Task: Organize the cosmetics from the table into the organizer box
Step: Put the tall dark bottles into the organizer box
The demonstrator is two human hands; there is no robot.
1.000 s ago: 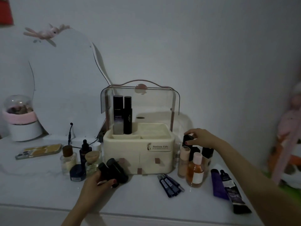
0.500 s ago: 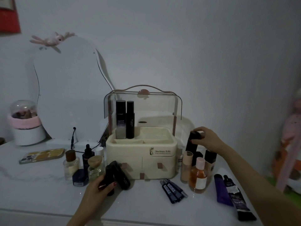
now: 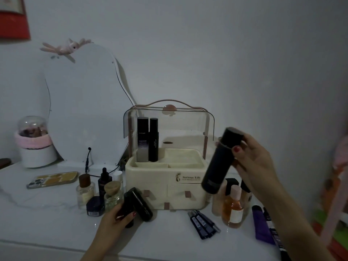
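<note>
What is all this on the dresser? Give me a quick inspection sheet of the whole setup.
Surface: white table, dimly lit.
Job's things: organizer box, lid up, two dark bottles standing in the back-left compartment; perfume bottles, orange bottle, purple tube on the table.
Clutter: phone, mirror.
Grippers: left hand on two black tubes; right hand holds a black bottle aloft, tilted.
Cables: black cable by the mirror.
Surroundings: plain wall.

Your white marbled worktop carries: cream organizer box centre; phone far left; perfume bottles left of box; dark sachets, orange bottle, purple tube right.
</note>
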